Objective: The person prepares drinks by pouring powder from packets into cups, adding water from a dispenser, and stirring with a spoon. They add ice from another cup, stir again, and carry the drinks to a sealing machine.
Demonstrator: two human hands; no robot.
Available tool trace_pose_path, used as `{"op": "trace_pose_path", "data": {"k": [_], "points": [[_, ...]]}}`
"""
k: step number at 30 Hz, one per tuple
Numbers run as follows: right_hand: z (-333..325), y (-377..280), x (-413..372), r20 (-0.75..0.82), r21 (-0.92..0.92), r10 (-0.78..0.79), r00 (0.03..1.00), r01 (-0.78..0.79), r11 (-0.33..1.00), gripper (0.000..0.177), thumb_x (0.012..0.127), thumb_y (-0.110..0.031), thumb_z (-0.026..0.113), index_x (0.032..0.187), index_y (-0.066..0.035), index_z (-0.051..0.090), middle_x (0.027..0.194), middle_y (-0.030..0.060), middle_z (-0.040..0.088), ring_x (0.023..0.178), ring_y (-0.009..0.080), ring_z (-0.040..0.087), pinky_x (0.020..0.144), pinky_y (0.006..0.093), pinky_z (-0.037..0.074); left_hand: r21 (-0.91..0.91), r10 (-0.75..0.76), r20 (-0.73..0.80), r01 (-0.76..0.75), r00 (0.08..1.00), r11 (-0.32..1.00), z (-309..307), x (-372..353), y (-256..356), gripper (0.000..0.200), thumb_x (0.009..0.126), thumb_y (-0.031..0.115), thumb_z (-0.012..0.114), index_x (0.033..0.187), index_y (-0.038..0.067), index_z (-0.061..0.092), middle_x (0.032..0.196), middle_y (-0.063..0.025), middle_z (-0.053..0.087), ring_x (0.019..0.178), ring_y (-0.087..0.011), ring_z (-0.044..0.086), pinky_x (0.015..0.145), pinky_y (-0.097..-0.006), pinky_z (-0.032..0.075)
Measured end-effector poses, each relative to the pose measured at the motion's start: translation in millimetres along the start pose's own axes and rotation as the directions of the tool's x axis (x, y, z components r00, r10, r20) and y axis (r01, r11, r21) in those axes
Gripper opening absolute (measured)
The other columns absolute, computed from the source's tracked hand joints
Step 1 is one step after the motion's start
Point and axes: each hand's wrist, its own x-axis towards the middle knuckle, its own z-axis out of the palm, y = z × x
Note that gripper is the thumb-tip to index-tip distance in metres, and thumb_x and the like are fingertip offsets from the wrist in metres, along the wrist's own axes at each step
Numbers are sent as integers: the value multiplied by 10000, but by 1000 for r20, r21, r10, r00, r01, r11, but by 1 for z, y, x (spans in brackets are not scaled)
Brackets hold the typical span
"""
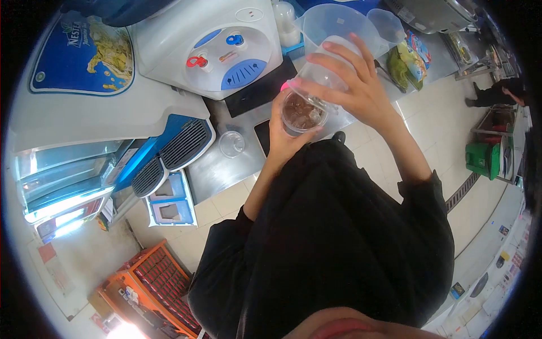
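Note:
My left hand (282, 135) is wrapped round a clear plastic cup (292, 131) that holds a brown drink with ice (304, 113). Above it, my right hand (355, 85) grips a translucent plastic container (324, 73), tilted so that its rim meets the cup's mouth. Some clear pieces, which look like ice, show at that rim. A bright pink spot (285, 86) is visible beside the cup; I cannot make out what it is. Behind my right hand stands a large translucent pitcher (322, 22).
A water dispenser (164, 56) with red and blue taps stands left. On the steel counter (209, 175) sits a clear empty cup (232, 144). Green packets (403, 65) lie at right. Behind are a green bin (483, 160) and another person (497, 93); an orange crate (152, 282) is lower left.

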Motion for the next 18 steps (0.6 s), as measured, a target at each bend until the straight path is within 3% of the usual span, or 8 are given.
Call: {"op": "trace_pose_path", "data": {"k": [6,9,11,12,14,15,17,18], "points": [[12,-2,1,-143,-94,-103,984,90,991,542,711,-196,734,1160,-481,628,1322,-74,557,1339,187,450,1197,541,260,-14,-18,26,18,1000,1000,-4,3,6,960,670,92,889,1447,7,332,1364,-149,491,1257,-244,523,1078,-397,417],[16,-4,-1,-32,-52,-103,994,101,994,527,720,-206,736,1179,-445,632,1334,-64,556,1318,191,474,1178,527,280,15,-17,15,17,1000,1000,-7,-1,2,949,672,92,887,1443,7,340,1357,-145,500,1253,-244,527,1081,-393,414],[17,1,-2,-199,83,48,979,-32,996,572,715,-169,777,1247,-308,622,1353,-12,551,1309,243,490,1151,514,305,52,11,6,-12,1000,999,-8,1,0,945,673,92,886,1442,7,343,1352,-141,507,1249,-244,531,1082,-391,413],[18,1,-5,-197,83,49,979,-33,996,572,715,-169,777,1247,-308,622,1353,-12,551,1309,243,490,1151,514,305,42,26,-8,-26,1000,999,-8,2,5,939,665,94,891,1433,7,358,1348,-136,516,1246,-243,535,1082,-389,413],[26,-2,-19,-45,365,384,922,-343,866,698,696,-139,817,1335,-153,536,1370,59,542,1304,296,498,1102,500,361,33,37,-17,-37,999,999,-8,0,7,934,657,96,897,1425,7,373,1344,-131,526,1243,-243,538,1083,-388,413],[31,-5,-31,-48,363,388,920,-346,865,698,696,-139,817,1335,-153,536,1370,59,542,1304,296,498,1102,500,361,95,52,-61,-46,997,994,-9,-2,7,931,650,92,902,1421,8,386,1344,-128,531,1240,-242,541,1082,-387,415],[51,-5,-69,153,706,833,532,-649,285,804,678,-137,849,1374,-91,450,1351,123,539,1296,317,497,1059,475,414,156,84,-100,-68,991,985,-14,-2,2,929,642,87,907,1416,10,400,1345,-126,536,1236,-242,543,1081,-386,416],[69,-2,-100,147,705,833,533,-648,289,804,678,-137,849,1374,-91,450,1351,123,539,1296,317,497,1059,475,414,154,61,-119,-43,991,987,-18,-4,-1,930,635,77,910,1415,12,408,1349,-126,537,1239,-241,542,1082,-387,417]]}}
